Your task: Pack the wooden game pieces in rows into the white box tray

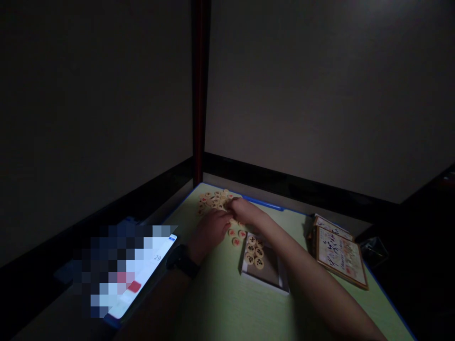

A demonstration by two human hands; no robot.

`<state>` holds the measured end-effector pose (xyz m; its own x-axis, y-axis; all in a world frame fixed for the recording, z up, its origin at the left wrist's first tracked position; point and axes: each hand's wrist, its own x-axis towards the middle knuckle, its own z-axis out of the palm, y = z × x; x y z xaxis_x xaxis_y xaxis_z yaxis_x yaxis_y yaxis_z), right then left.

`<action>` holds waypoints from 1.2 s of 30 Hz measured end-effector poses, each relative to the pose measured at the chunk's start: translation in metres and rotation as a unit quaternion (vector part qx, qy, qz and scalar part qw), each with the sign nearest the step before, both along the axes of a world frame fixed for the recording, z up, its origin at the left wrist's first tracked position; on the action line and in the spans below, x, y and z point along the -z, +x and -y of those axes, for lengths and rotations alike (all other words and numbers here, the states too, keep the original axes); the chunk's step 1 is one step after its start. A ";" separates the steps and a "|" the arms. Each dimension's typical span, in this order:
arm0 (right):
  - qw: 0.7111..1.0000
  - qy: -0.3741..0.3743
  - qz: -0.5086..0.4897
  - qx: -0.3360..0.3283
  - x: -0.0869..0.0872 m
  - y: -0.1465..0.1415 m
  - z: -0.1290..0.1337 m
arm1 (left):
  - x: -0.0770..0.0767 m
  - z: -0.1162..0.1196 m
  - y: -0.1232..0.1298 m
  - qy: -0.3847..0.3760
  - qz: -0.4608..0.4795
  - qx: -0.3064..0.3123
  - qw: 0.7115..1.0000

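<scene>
Chinese chess pieces [215, 199], round and pale with red or dark characters, lie in a loose heap at the table's far left corner. My right hand [243, 209] reaches across to the heap's near right side, its fingers curled down and partly hidden; what they hold does not show. Just nearer, my left hand [210, 228] rests low by the pieces, thumb and fingers apart. A few red-marked pieces [236, 241] lie between it and a shallow open box [268, 277]. Several dark-marked pieces [255, 251] sit flat in rows at the box's left side.
A lit phone [145, 270] stands out at the table's left edge, partly blurred by pixelation. Framed or boxed items with brush writing [341, 255] are stacked at the right. Behind them sits a clear plastic-looking thing [373, 251]. Walls [302, 94] meet behind the green table [213, 303].
</scene>
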<state>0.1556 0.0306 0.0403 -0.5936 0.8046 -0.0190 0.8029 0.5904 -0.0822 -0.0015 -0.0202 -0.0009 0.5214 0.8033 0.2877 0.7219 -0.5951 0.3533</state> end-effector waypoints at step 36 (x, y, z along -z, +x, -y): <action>0.994 -0.043 -0.092 0.047 0.014 0.003 -0.027 | 0.002 -0.017 -0.012 -0.033 -0.040 -0.073 0.996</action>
<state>0.1586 0.0580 0.0267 -0.5163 0.8563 0.0113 0.8204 0.4984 -0.2801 -0.0134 -0.0035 -0.0032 0.4168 0.8881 0.1940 0.8261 -0.4591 0.3269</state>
